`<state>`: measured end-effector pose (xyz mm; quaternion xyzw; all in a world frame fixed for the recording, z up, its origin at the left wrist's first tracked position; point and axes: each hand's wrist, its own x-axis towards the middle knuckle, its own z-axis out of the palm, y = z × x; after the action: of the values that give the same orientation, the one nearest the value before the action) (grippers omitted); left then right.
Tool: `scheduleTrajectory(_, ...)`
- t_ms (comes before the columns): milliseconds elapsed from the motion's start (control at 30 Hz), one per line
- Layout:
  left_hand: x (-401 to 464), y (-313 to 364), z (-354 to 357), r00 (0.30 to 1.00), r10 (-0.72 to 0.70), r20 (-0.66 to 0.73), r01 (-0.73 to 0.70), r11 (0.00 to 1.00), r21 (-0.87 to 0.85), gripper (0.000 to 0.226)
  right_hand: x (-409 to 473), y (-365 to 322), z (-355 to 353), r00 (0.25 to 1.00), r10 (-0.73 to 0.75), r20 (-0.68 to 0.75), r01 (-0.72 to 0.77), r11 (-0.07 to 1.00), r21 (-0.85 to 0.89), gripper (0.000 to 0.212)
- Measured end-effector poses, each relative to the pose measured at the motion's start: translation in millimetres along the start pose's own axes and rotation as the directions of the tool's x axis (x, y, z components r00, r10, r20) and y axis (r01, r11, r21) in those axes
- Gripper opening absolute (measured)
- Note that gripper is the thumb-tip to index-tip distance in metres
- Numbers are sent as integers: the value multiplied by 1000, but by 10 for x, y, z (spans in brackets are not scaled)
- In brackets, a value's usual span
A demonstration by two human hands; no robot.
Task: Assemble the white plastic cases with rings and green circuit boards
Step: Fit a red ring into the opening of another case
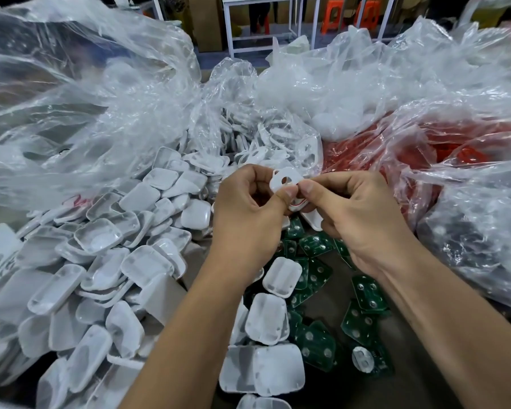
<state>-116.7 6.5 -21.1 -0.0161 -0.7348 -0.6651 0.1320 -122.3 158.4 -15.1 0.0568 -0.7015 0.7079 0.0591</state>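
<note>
My left hand [248, 214] and my right hand [357, 214] meet at the middle of the view, both pinching one white plastic case part [283, 181] with a round hole in it. A thin red ring edge shows just under my thumbs, against the white part. Green circuit boards [316, 246] lie scattered on the table below my hands. A large heap of white case shells [101, 240] fills the left side, and a few more shells [266, 320] lie between my forearms.
Clear plastic bags [71, 93] crowd the back and left. One open bag holds white flat parts [263, 143]. A bag of red rings [425, 152] sits at the right. Beyond the table stand a white metal frame [227, 28] and orange stools [334, 16].
</note>
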Motion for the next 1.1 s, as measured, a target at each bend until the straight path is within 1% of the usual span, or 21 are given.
scheduleTrajectory(33,-9,-7,24,1000,-2,0,2,1000,-1,13,-7,1,4,998,-50,-27,48,997,-62,10)
scheduleTrajectory(67,-25,-4,43,1000,-19,7,19,1000,-15,15,-13,5,2,991,-122,-54,111,979,-170,10)
scheduleTrajectory(133,-53,18,64,995,-92,42,96,990,-107,18,-26,3,5,958,-277,-70,225,883,-412,11)
scheduleTrajectory(167,-60,32,69,988,-133,82,146,973,-177,12,-31,-2,11,938,-340,-60,268,826,-496,11)
scheduleTrajectory(200,-75,63,71,978,-167,126,194,951,-241,7,-29,-6,17,918,-394,-41,306,770,-559,11)
scheduleTrajectory(267,-89,70,96,969,-188,160,229,929,-292,18,-19,-14,29,879,-477,18,369,656,-658,14)
scheduleTrajectory(333,-100,52,119,973,-189,134,222,924,-312,26,-11,-23,40,844,-527,104,436,559,-705,19)
scheduleTrajectory(367,-102,38,125,975,-192,110,218,919,-328,29,-11,-30,39,836,-528,153,467,537,-702,18)
scheduleTrajectory(400,-102,43,123,973,-214,92,233,907,-351,30,-8,-38,26,838,-510,196,490,543,-682,15)
scheduleTrajectory(433,-93,55,118,969,-233,78,245,894,-377,29,-7,-54,11,846,-479,234,501,567,-654,9)
scheduleTrajectory(467,-83,74,107,966,-247,74,256,880,-399,26,-8,-76,1,862,-439,253,492,604,-627,9)
scheduleTrajectory(533,-57,91,85,963,-256,81,266,862,-432,19,-13,-92,-28,909,-336,245,416,707,-573,28)
scheduleTrajectory(567,-47,105,79,962,-262,82,271,852,-447,16,-11,-99,-40,931,-278,236,363,760,-539,32)
scheduleTrajectory(633,-40,122,78,956,-279,86,286,833,-474,17,-8,-89,-44,955,-186,231,278,832,-481,23)
scheduleTrajectory(667,-41,127,80,954,-285,90,292,831,-474,21,0,-67,-44,960,-160,231,256,836,-486,15)
scheduleTrajectory(700,-43,128,81,953,-290,88,297,831,-470,25,7,-48,-38,962,-138,234,244,820,-518,15)
scheduleTrajectory(733,-44,128,83,952,-296,84,300,830,-471,27,14,-28,-28,964,-122,237,238,794,-560,21)
scheduleTrajectory(833,-37,114,91,950,-305,62,297,826,-479,27,38,12,-3,966,-117,232,240,747,-619,36)
scheduleTrajectory(900,-32,94,98,951,-303,57,292,828,-479,22,49,37,-5,964,-167,209,262,747,-611,35)
scheduleTrajectory(967,-29,94,103,951,-304,51,289,821,-493,15,55,64,-13,960,-218,174,279,768,-577,29)
scheduleTrajectory(1100,-20,108,91,942,-333,35,301,795,-527,23,51,92,-28,967,-247,66,251,865,-435,32)
